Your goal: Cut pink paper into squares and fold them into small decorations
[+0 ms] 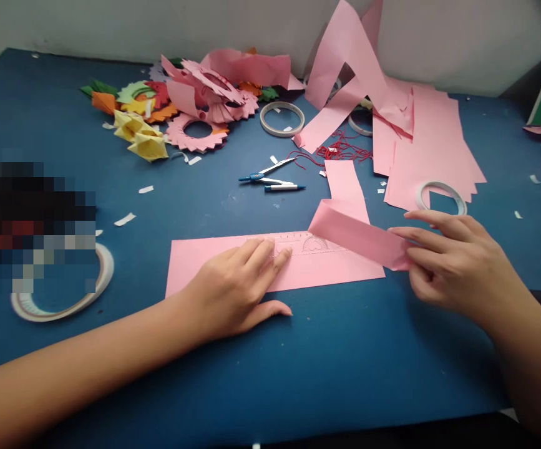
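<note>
My left hand (242, 277) lies over a pink paper sheet (331, 274), its fingertips pressing on a clear ruler (316, 244) and its thumb spread away toward the near side. The ruler runs along the sheet's far edge and has a protractor shape in it. At the right, my right hand (452, 262) pinches the end of a pink paper strip (359, 238). That strip is folded back and lifted off the ruler's right end, while its other part (347, 184) stretches away across the table.
Beyond the ruler lie a compass (256, 178), a blue-and-white pencil (284, 187) and tangled red thread (340, 149). Tape rolls (282, 132) (460, 202) (106, 268) lie about. Folded paper flowers (146, 140) heap at the back left, pink sheets (429, 137) at the back right.
</note>
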A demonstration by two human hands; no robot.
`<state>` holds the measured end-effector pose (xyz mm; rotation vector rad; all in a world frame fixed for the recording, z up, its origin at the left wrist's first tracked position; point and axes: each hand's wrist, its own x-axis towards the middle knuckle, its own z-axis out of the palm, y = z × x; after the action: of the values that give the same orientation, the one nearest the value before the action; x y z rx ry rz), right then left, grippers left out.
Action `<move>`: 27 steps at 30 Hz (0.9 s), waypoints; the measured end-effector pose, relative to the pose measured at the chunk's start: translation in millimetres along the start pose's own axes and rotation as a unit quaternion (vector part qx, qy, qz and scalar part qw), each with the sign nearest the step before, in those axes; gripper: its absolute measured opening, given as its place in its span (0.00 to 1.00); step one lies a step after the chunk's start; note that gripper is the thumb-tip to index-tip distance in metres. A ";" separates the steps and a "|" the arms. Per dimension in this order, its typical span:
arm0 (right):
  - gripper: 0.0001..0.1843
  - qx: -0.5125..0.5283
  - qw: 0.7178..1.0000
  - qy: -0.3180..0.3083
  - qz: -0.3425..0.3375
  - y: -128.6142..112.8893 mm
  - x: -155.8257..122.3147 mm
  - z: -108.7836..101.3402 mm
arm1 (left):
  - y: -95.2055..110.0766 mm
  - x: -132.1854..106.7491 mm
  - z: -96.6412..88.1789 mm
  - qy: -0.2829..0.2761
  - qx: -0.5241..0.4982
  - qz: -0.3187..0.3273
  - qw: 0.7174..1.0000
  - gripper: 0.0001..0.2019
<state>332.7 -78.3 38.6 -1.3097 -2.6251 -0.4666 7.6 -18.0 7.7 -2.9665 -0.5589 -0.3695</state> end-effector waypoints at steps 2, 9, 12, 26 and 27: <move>0.09 -0.026 1.000 -0.011 -0.002 3.7 -1.5 0.5 | -0.2 0.3 -0.6 -0.007 -0.002 0.003 1.000 0.35; 0.15 -0.065 0.992 -0.090 0.067 15.7 -18.8 -0.3 | -0.2 0.3 -1.8 -0.011 0.005 0.005 1.000 0.35; 0.13 -0.081 0.980 -0.123 0.134 22.8 -35.3 1.8 | 0.1 0.1 -1.0 -0.011 0.005 0.005 1.000 0.35; 0.11 -0.121 0.808 -0.343 0.463 46.8 -28.0 -13.5 | 0.0 1.5 -0.7 0.006 0.023 0.009 1.000 0.34; 0.09 -0.132 0.757 -0.382 0.513 44.5 -18.3 -17.7 | 0.1 1.6 -0.8 0.004 0.023 0.011 1.000 0.34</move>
<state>379.4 -73.0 58.8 -3.2211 -1.7063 -0.0870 8.9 -17.7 8.9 -2.9234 -0.5275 -0.3628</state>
